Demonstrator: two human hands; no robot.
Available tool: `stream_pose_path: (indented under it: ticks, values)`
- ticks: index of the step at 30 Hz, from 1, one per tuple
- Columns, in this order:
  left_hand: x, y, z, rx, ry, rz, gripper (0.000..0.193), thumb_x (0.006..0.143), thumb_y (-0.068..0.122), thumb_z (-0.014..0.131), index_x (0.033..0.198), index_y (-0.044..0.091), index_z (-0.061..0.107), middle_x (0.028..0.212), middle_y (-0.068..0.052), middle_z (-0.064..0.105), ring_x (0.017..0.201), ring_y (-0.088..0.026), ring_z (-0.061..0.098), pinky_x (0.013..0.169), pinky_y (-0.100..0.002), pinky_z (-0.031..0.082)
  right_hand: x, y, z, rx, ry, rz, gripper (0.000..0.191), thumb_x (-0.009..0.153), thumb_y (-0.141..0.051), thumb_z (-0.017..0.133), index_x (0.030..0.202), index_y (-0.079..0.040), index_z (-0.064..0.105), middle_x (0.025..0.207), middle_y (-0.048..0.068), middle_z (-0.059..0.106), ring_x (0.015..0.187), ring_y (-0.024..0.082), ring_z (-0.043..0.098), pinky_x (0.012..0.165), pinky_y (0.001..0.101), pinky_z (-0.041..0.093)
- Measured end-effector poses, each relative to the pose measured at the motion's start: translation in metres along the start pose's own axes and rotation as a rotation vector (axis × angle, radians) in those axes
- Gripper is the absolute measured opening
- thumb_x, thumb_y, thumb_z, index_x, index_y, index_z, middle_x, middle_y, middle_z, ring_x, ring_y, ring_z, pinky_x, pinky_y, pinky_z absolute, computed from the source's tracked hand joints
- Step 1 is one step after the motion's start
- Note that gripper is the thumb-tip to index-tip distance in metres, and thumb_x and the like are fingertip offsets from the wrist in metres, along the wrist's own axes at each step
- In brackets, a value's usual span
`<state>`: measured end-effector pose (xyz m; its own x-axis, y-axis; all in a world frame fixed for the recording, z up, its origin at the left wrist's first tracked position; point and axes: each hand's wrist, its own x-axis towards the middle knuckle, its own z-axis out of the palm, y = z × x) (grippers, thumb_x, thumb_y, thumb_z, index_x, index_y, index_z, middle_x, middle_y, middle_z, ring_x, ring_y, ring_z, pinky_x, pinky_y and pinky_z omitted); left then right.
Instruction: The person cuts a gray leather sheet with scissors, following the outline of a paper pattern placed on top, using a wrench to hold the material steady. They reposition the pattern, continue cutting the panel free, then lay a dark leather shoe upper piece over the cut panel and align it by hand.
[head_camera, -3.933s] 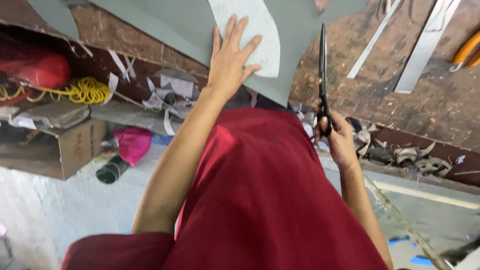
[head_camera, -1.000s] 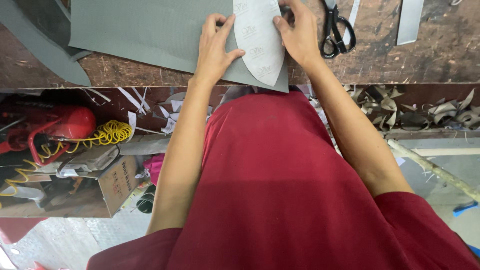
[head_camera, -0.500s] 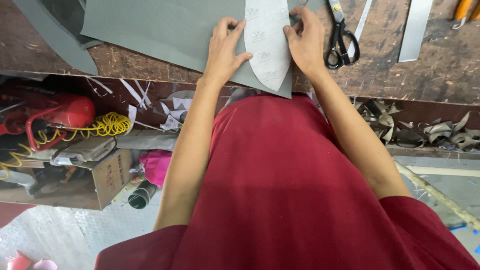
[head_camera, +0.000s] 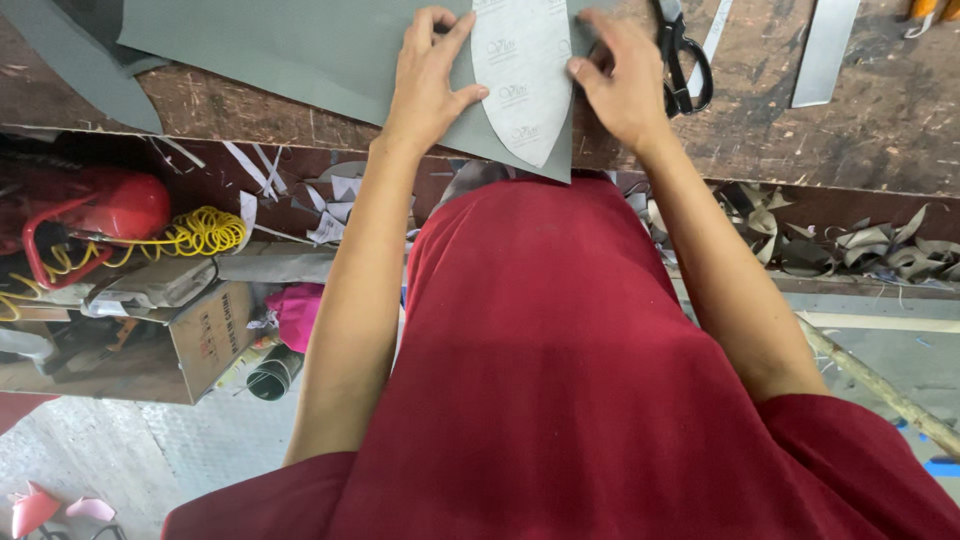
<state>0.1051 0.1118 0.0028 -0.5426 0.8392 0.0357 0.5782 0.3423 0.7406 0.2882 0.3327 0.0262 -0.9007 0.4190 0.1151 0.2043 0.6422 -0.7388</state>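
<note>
A white sole-shaped pattern (head_camera: 522, 75) lies on a grey sheet of material (head_camera: 300, 50) spread over the worn wooden bench (head_camera: 850, 130). My left hand (head_camera: 430, 70) rests flat on the sheet, fingertips pressing the pattern's left edge. On the pattern's right edge my right hand (head_camera: 625, 85) presses down with fingers bent. Black-handled scissors (head_camera: 680, 55) lie on the bench just right of my right hand, untouched. My red shirt fills the lower part of the view.
Grey strips (head_camera: 825, 50) lie at the bench's top right. Below the bench edge lie offcut scraps (head_camera: 860, 250), a red tank (head_camera: 110, 205) with a coiled yellow hose (head_camera: 205, 230), a cardboard box (head_camera: 205, 335) and a pink object (head_camera: 295, 315).
Earlier my right hand held the scissors off to the side; they now lie on the bench and that hand presses the pattern. The pattern sits lower on the sheet's near edge.
</note>
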Motion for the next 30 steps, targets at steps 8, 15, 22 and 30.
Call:
stream_pose_path:
  ticks: [8, 15, 22, 30]
  values:
    - [-0.002, -0.002, 0.001, 0.011, 0.023, 0.045, 0.086, 0.070, 0.017, 0.097, 0.144, 0.006, 0.056, 0.135, -0.012, 0.049, 0.121, -0.035, 0.051, 0.105, -0.043, 0.044, -0.007, 0.003, 0.009, 0.111, 0.083, 0.040, 0.039, 0.097, -0.008, 0.076, 0.134, -0.002, 0.063, 0.110, 0.014, 0.065, 0.089, 0.026, 0.062, 0.078, 0.0366, 0.051]
    - [-0.029, 0.013, 0.010, 0.198, 0.207, 0.018, 0.049, 0.090, 0.014, 0.076, 0.137, 0.014, 0.062, 0.132, -0.010, 0.054, 0.116, -0.032, 0.057, 0.099, -0.047, 0.046, -0.010, 0.001, 0.012, 0.012, 0.109, 0.101, 0.024, 0.102, -0.005, 0.069, 0.125, 0.002, 0.067, 0.102, 0.018, 0.062, 0.090, 0.030, 0.061, 0.081, 0.0397, 0.049]
    - [-0.073, 0.032, -0.040, 0.203, 0.452, -0.183, 0.031, 0.095, 0.005, 0.066, 0.125, 0.010, 0.069, 0.131, -0.012, 0.059, 0.121, -0.033, 0.058, 0.104, -0.047, 0.046, 0.005, -0.042, 0.020, -0.010, 0.155, 0.218, 0.035, 0.096, -0.015, 0.076, 0.126, 0.002, 0.066, 0.104, 0.021, 0.061, 0.094, 0.038, 0.061, 0.085, 0.0463, 0.050]
    - [-0.081, -0.066, -0.154, 0.256, 0.759, -0.399, 0.032, 0.093, 0.005, 0.065, 0.124, 0.011, 0.071, 0.135, -0.014, 0.058, 0.127, -0.035, 0.055, 0.108, -0.047, 0.044, 0.028, -0.031, 0.065, -0.323, 0.010, 0.323, 0.036, 0.090, -0.021, 0.081, 0.111, 0.005, 0.067, 0.096, 0.024, 0.069, 0.089, 0.042, 0.066, 0.081, 0.0500, 0.052]
